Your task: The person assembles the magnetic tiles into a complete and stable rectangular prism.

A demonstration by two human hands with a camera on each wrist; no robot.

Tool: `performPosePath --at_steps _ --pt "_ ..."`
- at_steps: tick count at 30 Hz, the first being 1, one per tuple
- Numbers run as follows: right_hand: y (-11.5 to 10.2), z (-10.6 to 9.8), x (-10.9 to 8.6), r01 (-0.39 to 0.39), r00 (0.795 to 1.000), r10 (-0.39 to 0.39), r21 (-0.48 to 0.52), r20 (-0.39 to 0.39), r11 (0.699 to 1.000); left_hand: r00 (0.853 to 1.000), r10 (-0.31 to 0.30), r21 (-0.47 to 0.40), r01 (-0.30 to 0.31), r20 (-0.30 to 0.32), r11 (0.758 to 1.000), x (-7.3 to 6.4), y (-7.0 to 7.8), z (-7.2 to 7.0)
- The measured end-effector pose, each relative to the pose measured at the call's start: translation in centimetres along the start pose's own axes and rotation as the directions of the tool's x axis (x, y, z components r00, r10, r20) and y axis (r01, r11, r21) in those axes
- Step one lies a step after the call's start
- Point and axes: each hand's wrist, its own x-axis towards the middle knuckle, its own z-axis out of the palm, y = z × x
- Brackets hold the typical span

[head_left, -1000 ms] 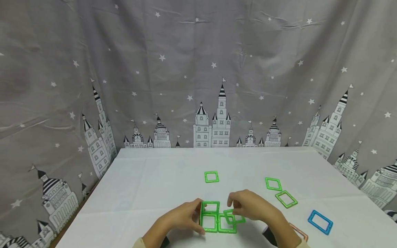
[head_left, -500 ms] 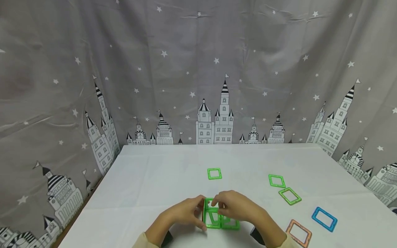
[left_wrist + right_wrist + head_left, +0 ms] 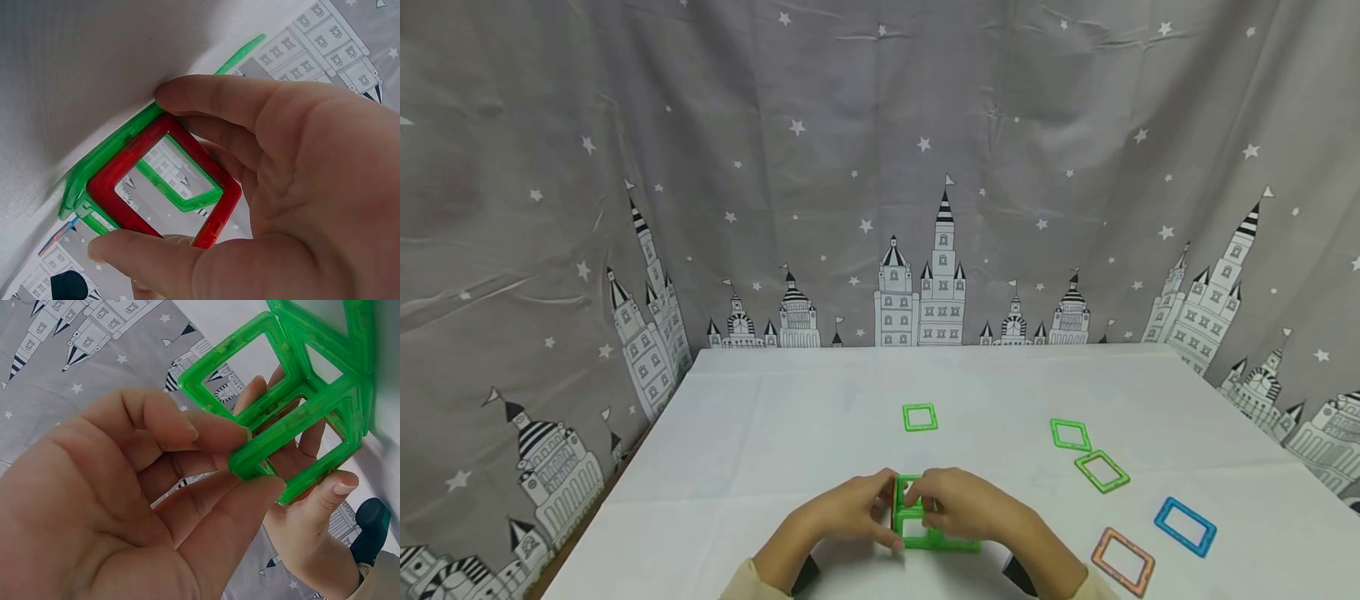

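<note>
A small build of green magnetic tile frames [image 3: 917,514] stands on the table between both hands. My left hand [image 3: 850,510] holds it from the left, thumb and fingers on opposite edges of a red square tile [image 3: 200,156] that stands at its side. My right hand [image 3: 970,502] pinches the edge of a green square tile [image 3: 294,428] between thumb and fingers. That tile stands upright, close against the red one; whether their edges meet fully, I cannot tell. In the right wrist view another upright green tile [image 3: 212,353] rises behind it.
On the white table, a single green tile [image 3: 921,428] lies farther back. Two more lie to the right, a nearer green tile [image 3: 1089,477] and a farther green tile [image 3: 1071,447]. A blue tile [image 3: 1178,540] and an orange tile [image 3: 1101,543] lie at the front right.
My right hand has carried its green tile leftward from the build's right side to its front left part. The left hand has stayed at the build. The orange tile has come out from behind the right arm.
</note>
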Motion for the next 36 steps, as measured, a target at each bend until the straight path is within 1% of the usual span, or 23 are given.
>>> performPosePath --at_steps 5,11,15,18,22,27,29,32,33,34,36 --pt "0.1 0.1 0.0 0.006 1.0 -0.006 0.009 0.012 1.0 1.0 0.028 -0.016 -0.028 0.002 0.999 0.0 0.0 0.0" --pt "0.1 -0.1 -0.1 -0.017 1.0 0.017 0.016 0.024 1.0 1.0 0.027 -0.012 -0.027 0.002 1.0 0.0 0.1 0.0" --pt "0.3 -0.8 -0.3 -0.026 1.0 0.026 0.031 0.005 0.999 0.999 0.032 -0.009 -0.032 0.002 0.999 0.0 0.2 -0.1" --pt "0.7 -1.4 -0.6 -0.027 0.999 0.028 0.042 -0.028 0.999 0.999 0.041 -0.007 -0.041 0.002 0.999 0.0 0.2 -0.1" --pt "1.5 -2.3 -1.1 -0.07 0.995 0.073 0.048 -0.063 0.996 0.999 0.043 -0.01 -0.043 0.003 0.999 0.1 0.1 -0.1" --pt "3.2 -3.6 -2.2 -0.167 0.979 0.164 -0.02 -0.121 0.986 0.999 0.034 -0.004 -0.034 0.004 0.999 0.4 0.1 0.1" --pt "4.1 -4.3 -3.1 -0.219 0.966 0.214 -0.02 -0.143 0.976 0.999 0.034 0.002 -0.034 0.003 0.999 0.3 0.1 0.1" --pt "5.6 -5.1 -5.2 -0.324 0.931 0.326 0.042 -0.164 0.945 1.0 0.031 0.008 -0.031 -0.001 0.999 0.1 0.1 0.1" --pt "6.1 -5.2 -6.1 -0.365 0.914 0.371 0.069 -0.163 0.929 0.999 0.035 0.012 -0.035 -0.002 0.999 0.1 0.1 0.1" --pt "6.8 -5.2 -7.0 -0.413 0.892 0.422 0.091 -0.162 0.906 0.999 0.034 0.01 -0.034 -0.002 0.999 0.1 0.1 0.1" --pt "8.0 -5.1 -8.8 -0.516 0.837 0.527 0.11 -0.145 0.85 1.0 0.031 0.01 -0.031 -0.004 0.999 0.1 0.0 0.0"
